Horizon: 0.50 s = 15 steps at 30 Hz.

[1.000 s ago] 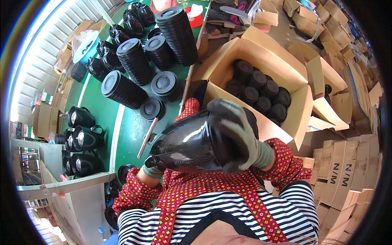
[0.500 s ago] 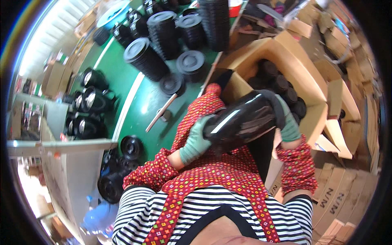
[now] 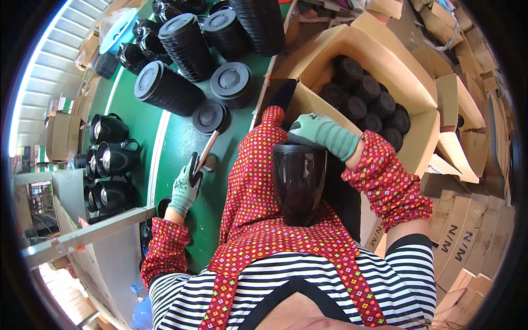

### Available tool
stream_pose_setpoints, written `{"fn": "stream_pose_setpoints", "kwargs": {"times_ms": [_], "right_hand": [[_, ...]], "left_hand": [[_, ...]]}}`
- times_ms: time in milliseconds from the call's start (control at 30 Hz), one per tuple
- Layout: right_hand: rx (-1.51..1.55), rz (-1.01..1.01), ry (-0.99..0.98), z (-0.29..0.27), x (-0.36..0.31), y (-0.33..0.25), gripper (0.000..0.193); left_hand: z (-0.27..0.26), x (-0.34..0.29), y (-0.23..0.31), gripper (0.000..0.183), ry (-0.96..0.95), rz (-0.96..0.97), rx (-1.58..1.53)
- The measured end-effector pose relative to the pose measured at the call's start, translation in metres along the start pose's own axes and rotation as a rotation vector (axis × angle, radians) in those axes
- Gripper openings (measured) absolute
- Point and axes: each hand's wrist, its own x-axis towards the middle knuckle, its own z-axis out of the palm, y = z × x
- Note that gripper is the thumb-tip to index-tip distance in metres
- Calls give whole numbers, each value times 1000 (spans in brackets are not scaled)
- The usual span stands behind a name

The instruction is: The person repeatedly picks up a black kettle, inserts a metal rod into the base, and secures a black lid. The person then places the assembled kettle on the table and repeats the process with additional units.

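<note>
Right hand (image 3: pixel 325 133) curled over pot (image 3: pixel 300 184) top, left hand (image 3: pixel 186 190) at rod (image 3: pixel 208 147) — both grips unclear; best steady pot upright on lap (image 3: pixel 256 212)

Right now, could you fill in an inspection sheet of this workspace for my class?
Surface: green table, carrying stacked goods.
Job's things: black vessel over the patterned apron; slanted metal rod at the table.
Clutter: stacks of black discs; black jugs toward the table's left side.
Hands: gloved left hand at the rod's lower end, grip unclear; gloved right hand on the vessel's wider end.
Cables: none identifiable.
Surroundings: open carton holding black round items; stacked cartons at right.
</note>
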Motion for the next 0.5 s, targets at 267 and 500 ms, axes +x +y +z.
{"fn": "stream_pose_setpoints", "kwargs": {"times_ms": [267, 500], "right_hand": [[211, 5, 795, -11, -35, -62, 63], [43, -514, 688, -91, -13, -36, 40]], "left_hand": [[-49, 41, 144, 57, -95, -284, -668], [-104, 117, 259, 77, -477, 211, -466]]}}
